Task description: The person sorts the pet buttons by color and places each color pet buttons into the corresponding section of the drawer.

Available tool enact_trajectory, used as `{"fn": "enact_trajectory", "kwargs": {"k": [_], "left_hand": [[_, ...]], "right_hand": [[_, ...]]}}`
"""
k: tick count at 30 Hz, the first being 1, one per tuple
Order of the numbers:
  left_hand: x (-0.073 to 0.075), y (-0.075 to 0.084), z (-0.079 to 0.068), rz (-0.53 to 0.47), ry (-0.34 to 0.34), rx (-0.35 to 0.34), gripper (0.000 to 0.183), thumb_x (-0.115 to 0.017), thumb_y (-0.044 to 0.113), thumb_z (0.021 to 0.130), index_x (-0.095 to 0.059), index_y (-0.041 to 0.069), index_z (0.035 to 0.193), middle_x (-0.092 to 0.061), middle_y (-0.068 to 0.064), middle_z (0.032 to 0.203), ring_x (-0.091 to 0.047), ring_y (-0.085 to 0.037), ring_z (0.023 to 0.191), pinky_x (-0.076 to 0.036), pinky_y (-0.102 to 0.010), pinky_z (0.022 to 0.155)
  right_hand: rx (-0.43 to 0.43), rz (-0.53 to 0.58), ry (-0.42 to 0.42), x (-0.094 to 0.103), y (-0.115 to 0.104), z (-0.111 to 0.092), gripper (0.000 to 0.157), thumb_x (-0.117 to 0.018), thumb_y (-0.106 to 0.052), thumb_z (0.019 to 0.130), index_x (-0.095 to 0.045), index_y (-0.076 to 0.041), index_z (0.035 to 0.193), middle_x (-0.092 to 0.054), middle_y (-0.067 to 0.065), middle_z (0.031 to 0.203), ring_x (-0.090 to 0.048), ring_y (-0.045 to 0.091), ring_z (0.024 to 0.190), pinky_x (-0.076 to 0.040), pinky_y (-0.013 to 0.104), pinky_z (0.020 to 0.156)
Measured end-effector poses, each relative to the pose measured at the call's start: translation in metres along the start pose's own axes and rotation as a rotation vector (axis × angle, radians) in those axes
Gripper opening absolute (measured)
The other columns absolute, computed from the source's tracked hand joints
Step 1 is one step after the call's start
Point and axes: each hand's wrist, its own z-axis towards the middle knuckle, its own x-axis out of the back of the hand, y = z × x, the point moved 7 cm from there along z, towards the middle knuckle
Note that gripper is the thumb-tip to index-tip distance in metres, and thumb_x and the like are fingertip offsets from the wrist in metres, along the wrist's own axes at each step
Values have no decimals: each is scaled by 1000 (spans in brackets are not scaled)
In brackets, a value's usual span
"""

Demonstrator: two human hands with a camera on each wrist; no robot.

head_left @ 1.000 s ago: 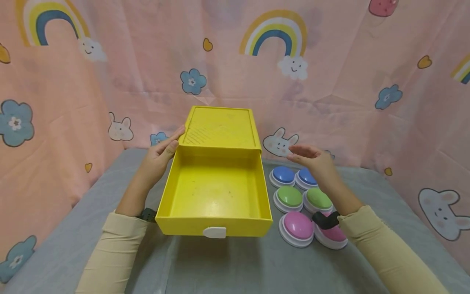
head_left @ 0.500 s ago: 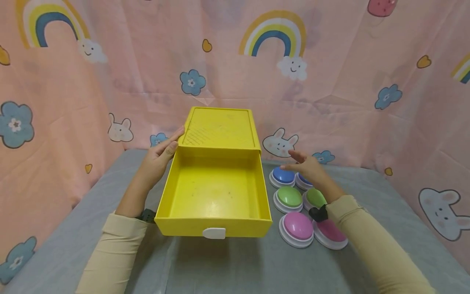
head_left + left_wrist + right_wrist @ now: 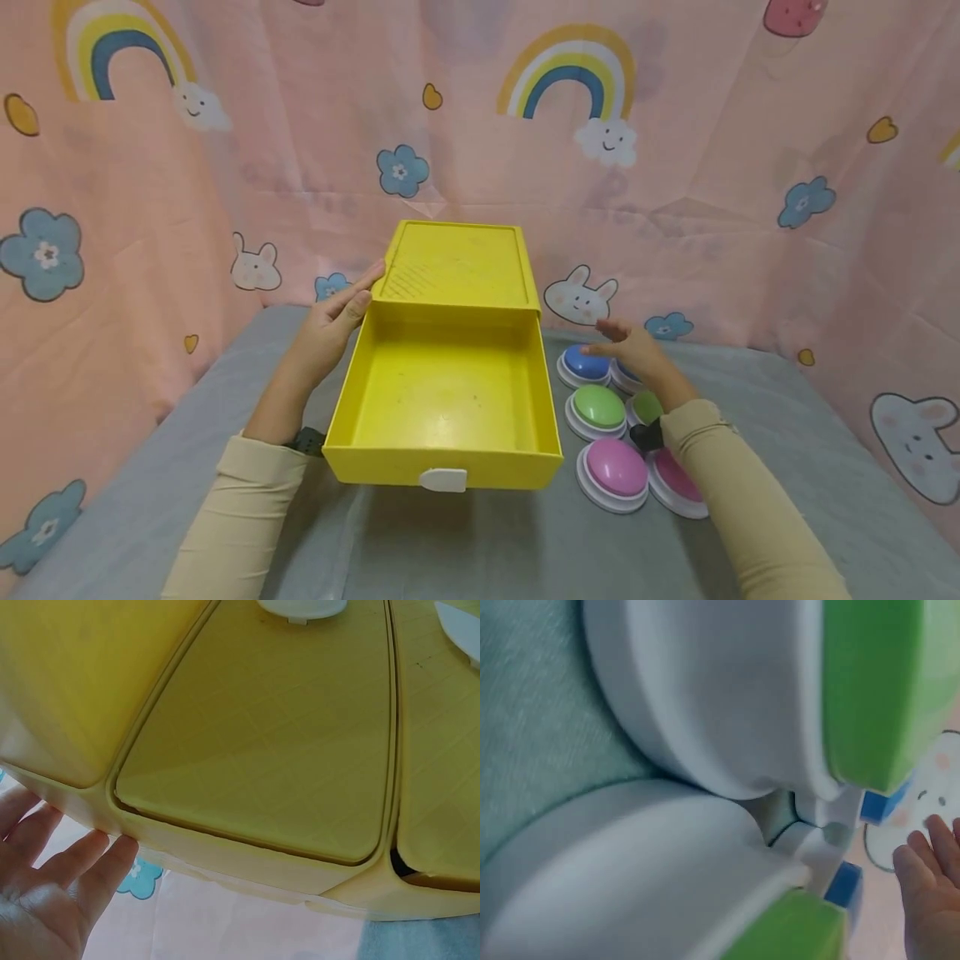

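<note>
A yellow drawer cabinet (image 3: pixel 459 265) stands on the table with its top drawer (image 3: pixel 442 400) pulled far out, nothing inside it. My left hand (image 3: pixel 318 337) rests against the cabinet's left side, fingers fairly straight. In the left wrist view, those fingertips touch the yellow side edge, beside a closed lower drawer front (image 3: pixel 262 742) with a white handle (image 3: pixel 304 607). On the right, my right hand (image 3: pixel 637 352) hovers with loose fingers over the blue dome buttons, its thumb overlapping the near blue button (image 3: pixel 585 363). Nothing is in its grasp.
Right of the drawer, white-based dome buttons stand in two columns: blue at the back, then green (image 3: pixel 599 407), then pink (image 3: pixel 617 467). My right forearm partly covers the outer column. A pink printed curtain (image 3: pixel 480 183) hangs behind the grey-covered table (image 3: pixel 442 558).
My right hand has come down and left, from above the buttons to close over the blue ones. The left hand, cabinet and open drawer have stayed in place.
</note>
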Motion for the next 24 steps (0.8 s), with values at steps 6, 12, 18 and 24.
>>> {"fn": "enact_trajectory", "kwargs": {"k": [6,12,18,24], "left_hand": [[-1,0,0,2,8,-3,49,-37,34,109,-35,20,156,-24,3,166,-22,-17,154,-37,-45,118],[0,0,-1,-10,13,5,49,-37,35,109,-35,20,156,-25,7,165,-21,-15,154,-35,-44,119],[0,1,-1,-4,13,7,49,-38,35,108,-36,21,155,-24,2,166,-22,-15,154,-35,-45,119],[-1,1,0,3,14,8,49,-38,35,108,-36,22,155,-25,-1,166,-21,-15,154,-34,-46,119]], "right_hand": [[-34,20,5,-3,14,2,85,-73,-32,91,-27,-5,157,-28,19,163,-25,42,150,-22,60,122],[-100,48,15,-11,23,5,88,-76,-34,88,-27,-10,158,-30,13,163,-26,39,150,-24,58,122],[-122,32,-8,-16,25,7,90,-77,-33,87,-26,-8,158,-27,14,164,-23,39,151,-22,56,124],[-136,-9,-31,-20,29,7,94,-79,-32,86,-24,-7,159,-26,17,164,-24,41,150,-22,56,124]]}}
